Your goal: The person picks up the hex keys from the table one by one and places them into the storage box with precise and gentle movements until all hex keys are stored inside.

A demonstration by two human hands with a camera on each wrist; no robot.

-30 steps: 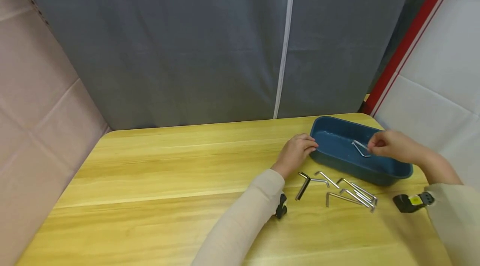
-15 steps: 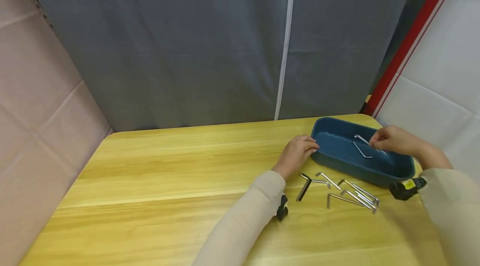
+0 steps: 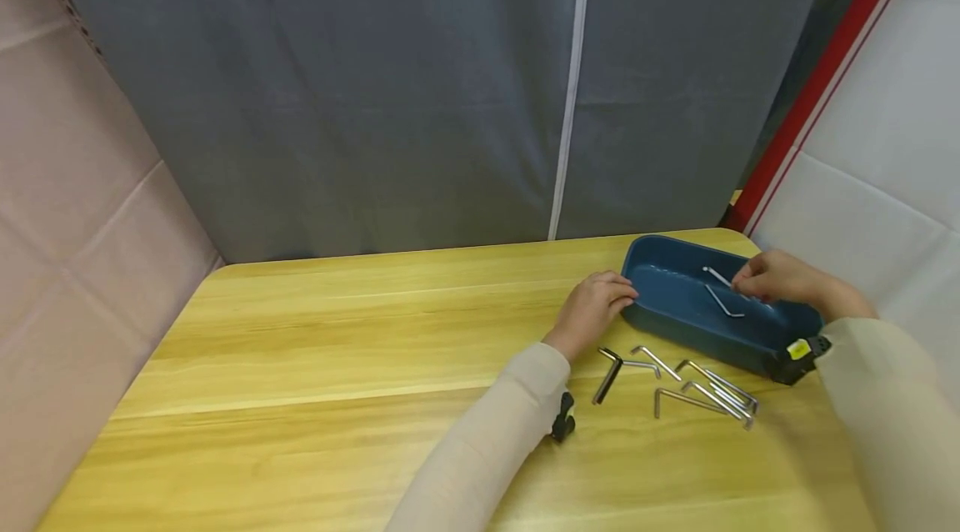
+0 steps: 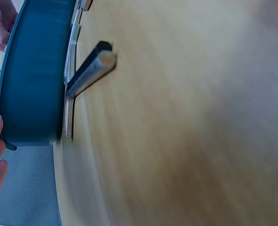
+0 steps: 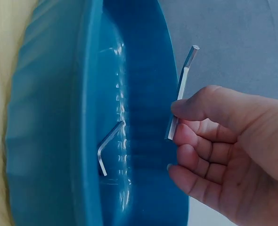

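Fingers (image 5: 191,141) of the right hand (image 3: 772,280) pinch a small silver L-shaped hex key (image 5: 180,94) above the oblong dark blue plastic tray (image 3: 667,315), their tips hiding its lower end. One more silver hex key (image 3: 723,302) lies inside the tray. The left hand (image 3: 592,307) rests curled against the tray's left end, its fingertips mostly out of sight. On the light wooden tabletop (image 3: 337,365), just in front of the tray, lies a loose cluster of hex keys (image 3: 675,382), overlapping too much to count surely, perhaps six. The tray sits near the tabletop's far right corner; broad bare wood stretches leftward.
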